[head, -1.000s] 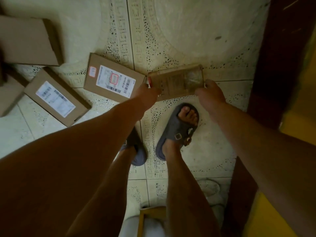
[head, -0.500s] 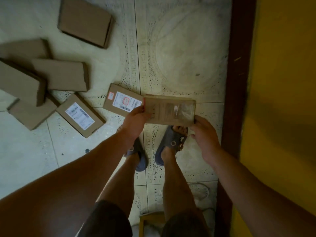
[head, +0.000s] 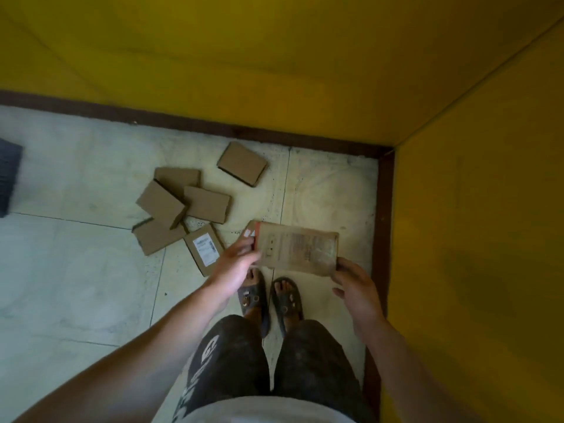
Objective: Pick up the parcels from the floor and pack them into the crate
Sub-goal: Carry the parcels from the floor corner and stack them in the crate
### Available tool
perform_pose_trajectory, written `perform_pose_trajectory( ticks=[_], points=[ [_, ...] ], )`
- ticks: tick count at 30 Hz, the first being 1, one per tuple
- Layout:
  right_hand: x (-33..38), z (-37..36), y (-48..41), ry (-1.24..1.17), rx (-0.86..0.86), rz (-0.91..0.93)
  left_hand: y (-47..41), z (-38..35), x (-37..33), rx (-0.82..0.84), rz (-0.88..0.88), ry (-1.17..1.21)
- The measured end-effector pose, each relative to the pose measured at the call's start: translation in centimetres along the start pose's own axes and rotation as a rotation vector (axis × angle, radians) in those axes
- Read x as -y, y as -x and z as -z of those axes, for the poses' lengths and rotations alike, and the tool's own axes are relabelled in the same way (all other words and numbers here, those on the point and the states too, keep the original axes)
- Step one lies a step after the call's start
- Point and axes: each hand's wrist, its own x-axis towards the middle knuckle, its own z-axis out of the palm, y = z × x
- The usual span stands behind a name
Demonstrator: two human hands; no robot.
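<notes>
I hold a flat brown parcel with a faded printed label above my feet, roughly level. My left hand grips its left end and my right hand pinches its right lower corner. Several more cardboard parcels lie on the tiled floor to the left: a labelled one beside my left hand, a loose pile behind it, and a single box near the wall. Another labelled parcel peeks out under the held one. A dark crate shows at the far left edge.
Yellow walls with a dark brown skirting close the corner ahead and to the right. My feet in dark sandals stand just below the held parcel. Pale tiled floor spreads to the left.
I have straightened up with the parcel in both hands; it rose from the floor and the view pulled back, bringing the walls, the pile and the crate into sight.
</notes>
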Motion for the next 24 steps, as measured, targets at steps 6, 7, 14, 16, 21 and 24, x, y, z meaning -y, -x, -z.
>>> perform_pose_trajectory(
  ticks=[6,7,14,16,21,24],
  points=[
    [4.0,-2.7,5.3,0.139,0.147,0.125,8.5,4.1,-1.4,-0.241,-0.093,0.152],
    [4.7,-3.6,6.1,0.171,0.163,0.14,9.9,4.9,-1.2,-0.291,-0.092,0.213],
    [7.9,-12.5,10.2,0.414,0.36,0.32,17.6,12.5,0.8,-0.602,-0.111,0.54],
    [8.5,-16.1,11.7,0.446,0.391,0.361,18.9,15.2,2.3,-0.683,-0.098,0.615],
    [9.1,-25.9,15.6,0.547,0.495,0.415,21.7,22.9,6.9,-0.763,-0.131,0.78],
    [8.4,-32.7,18.6,0.568,0.537,0.425,23.3,28.5,10.4,-0.78,-0.156,0.806]
  ],
)
